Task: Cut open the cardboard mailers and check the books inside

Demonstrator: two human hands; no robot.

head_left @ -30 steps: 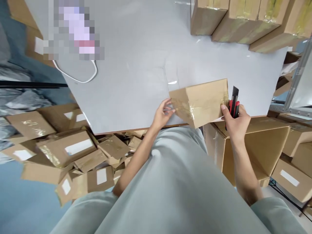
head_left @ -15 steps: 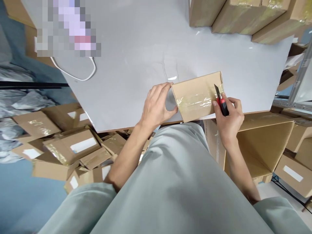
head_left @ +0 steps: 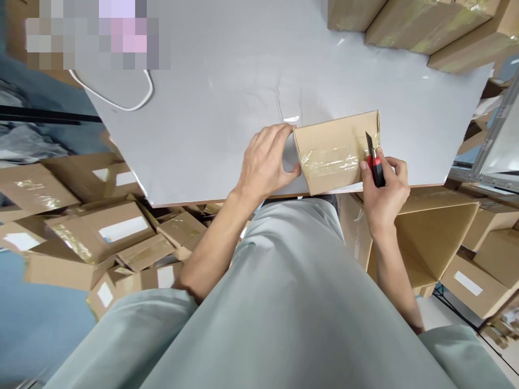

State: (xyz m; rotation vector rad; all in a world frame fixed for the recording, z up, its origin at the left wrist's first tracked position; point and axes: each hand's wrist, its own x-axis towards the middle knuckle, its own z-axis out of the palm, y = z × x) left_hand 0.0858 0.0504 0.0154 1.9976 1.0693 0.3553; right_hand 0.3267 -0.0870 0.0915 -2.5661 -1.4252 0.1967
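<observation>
A small cardboard box (head_left: 334, 141) with clear tape along its upper face sits near the table's front edge, slightly tilted in view. My left hand (head_left: 266, 161) grips its left end, fingertips at the far corner and thumb lower on the same side. In my right hand (head_left: 387, 193) is a red and black utility knife (head_left: 378, 169), its dark blade out and pointing away from me over the box's right end. The fingers of that hand also lie close against the right side of the box; whether they press on it is hard to see.
Several taped cartons (head_left: 425, 29) stand at the back right of the grey table (head_left: 219, 108). A white cord (head_left: 133, 108) loops at the far left. Discarded boxes (head_left: 121, 232) are heaped below on the left. A large open carton (head_left: 433, 237) stands below right.
The view has shifted slightly, so the table and boxes sit a little differently in the picture. Both hands keep their hold on the box and the utility knife.
</observation>
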